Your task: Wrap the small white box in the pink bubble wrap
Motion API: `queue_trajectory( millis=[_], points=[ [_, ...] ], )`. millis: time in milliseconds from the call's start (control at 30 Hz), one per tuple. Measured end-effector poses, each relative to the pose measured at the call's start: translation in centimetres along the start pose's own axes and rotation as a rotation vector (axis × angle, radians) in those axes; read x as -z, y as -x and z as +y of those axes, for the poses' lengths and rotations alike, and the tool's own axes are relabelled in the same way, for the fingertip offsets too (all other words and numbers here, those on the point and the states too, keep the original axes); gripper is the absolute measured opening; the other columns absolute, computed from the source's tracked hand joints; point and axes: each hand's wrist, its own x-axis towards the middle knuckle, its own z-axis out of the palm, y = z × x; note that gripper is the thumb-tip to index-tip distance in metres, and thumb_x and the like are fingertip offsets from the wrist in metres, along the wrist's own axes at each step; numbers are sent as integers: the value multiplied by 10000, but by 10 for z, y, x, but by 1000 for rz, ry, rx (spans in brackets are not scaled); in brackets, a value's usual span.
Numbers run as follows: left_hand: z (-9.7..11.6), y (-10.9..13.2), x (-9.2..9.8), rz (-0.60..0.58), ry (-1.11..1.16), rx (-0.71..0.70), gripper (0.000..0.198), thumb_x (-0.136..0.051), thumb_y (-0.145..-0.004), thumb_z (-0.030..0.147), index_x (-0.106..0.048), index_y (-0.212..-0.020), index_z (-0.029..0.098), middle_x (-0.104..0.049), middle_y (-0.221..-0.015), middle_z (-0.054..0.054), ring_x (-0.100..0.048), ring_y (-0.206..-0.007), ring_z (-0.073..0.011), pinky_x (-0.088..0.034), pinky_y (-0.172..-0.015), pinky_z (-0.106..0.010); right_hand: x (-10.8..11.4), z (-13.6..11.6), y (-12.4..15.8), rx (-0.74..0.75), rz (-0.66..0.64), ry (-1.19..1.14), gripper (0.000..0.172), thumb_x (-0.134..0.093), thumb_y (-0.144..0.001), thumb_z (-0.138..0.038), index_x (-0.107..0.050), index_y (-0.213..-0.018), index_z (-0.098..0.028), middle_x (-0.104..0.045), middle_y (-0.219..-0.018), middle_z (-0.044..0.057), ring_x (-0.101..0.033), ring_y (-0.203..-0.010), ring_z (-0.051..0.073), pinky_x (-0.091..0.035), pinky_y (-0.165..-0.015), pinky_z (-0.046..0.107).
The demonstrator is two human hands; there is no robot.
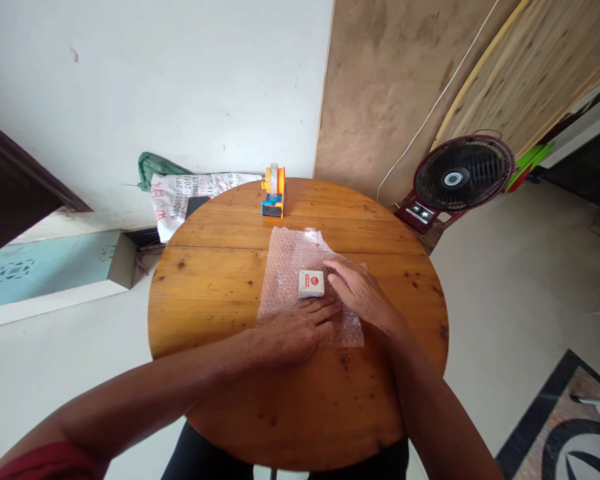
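Observation:
A small white box with a red label rests on a sheet of clear bubble wrap, which lies spread over the round wooden table. My left hand lies flat across the near part of the wrap, fingers stretched to the right just below the box. On the box's right side is my right hand, its fingers extended and apart over the wrap. Its fingertips are close to the box; whether they touch it I cannot tell. Neither hand grips anything that I can see.
An orange and blue tape dispenser stands at the far edge of the wooden table. Beyond the right edge is a dark red fan. A printed white sack lies behind the table at left, near a light blue cabinet.

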Motion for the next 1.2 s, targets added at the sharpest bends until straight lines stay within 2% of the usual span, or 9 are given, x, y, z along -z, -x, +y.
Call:
queue_trajectory(
  millis=[133,267,367,467,633,800,900,1033,1200],
  points=[
    [-1,0,0,33,-7,-11,465,-482,-899,141,-513,-1359,90,-461,-1505,-176,-344,-1460,-309,-303,-1215,-471,8,-5,3,33,-109,-106,444,-464,-967,-346,-509,-1393,-225,-571,-1435,75,-520,-1313,252,-375,-1077,445],
    [1,0,0,25,-2,13,453,-479,-888,130,-528,-1339,124,-556,-1408,-149,-456,-1372,-301,-354,-1178,-467,6,-7,2,60,-129,-117,589,-630,-855,-332,-486,-1418,-234,-534,-1467,80,-472,-1358,273,-367,-1103,456],
    [2,-1,1,-2,-11,34,413,-476,-894,147,-554,-1299,123,-549,-1406,-147,-458,-1366,-304,-356,-1175,-454,1,-7,1,93,-107,-115,513,-627,-859,-311,-540,-1361,-249,-587,-1408,65,-506,-1316,267,-382,-1079,444],
    [2,-2,4,-9,-26,22,435,-480,-894,160,-536,-1322,105,-508,-1450,-160,-383,-1424,-314,-297,-1208,-468,1,-3,1,91,-77,-123,432,-610,-879,-325,-577,-1303,-256,-639,-1334,58,-569,-1225,259,-412,-1026,419],
    [1,0,5,-7,-20,50,385,-525,-876,196,-584,-1253,150,-391,-1551,-165,-287,-1477,-361,-210,-1223,-556,12,10,2,-60,5,-99,411,-582,-881,-308,-586,-1286,-240,-678,-1269,61,-611,-1135,264,-424,-980,396],
    [2,1,8,-39,-22,128,351,-557,-865,211,-604,-1213,189,-329,-1574,-182,-218,-1485,-444,-172,-1180,-672,23,14,2,-146,-42,-105,371,-577,-869,-312,-615,-1231,-238,-720,-1167,45,-650,-996,240,-452,-859,343],
    [4,0,13,-62,-14,155,343,-538,-885,220,-599,-1222,199,-338,-1566,-182,-220,-1485,-444,-173,-1164,-694,27,13,3,-226,-57,-129,398,-578,-856,-310,-608,-1241,-216,-724,-1145,58,-656,-905,224,-459,-766,315],
    [5,-1,18,-99,6,160,363,-523,-886,205,-589,-1243,203,-344,-1563,-180,-237,-1482,-436,-170,-1159,-702,37,17,9,-298,-16,-113,362,-577,-850,-329,-625,-1195,-228,-735,-1110,51,-657,-892,224,-457,-755,309],
    [6,-1,21,-85,11,173,381,-498,-896,184,-579,-1268,198,-344,-1565,-172,-233,-1485,-430,-159,-1169,-690,51,43,26,-446,30,104,449,-552,-856,-368,-583,-1278,-218,-721,-1147,91,-668,-910,258,-465,-751,334]
  ],
)
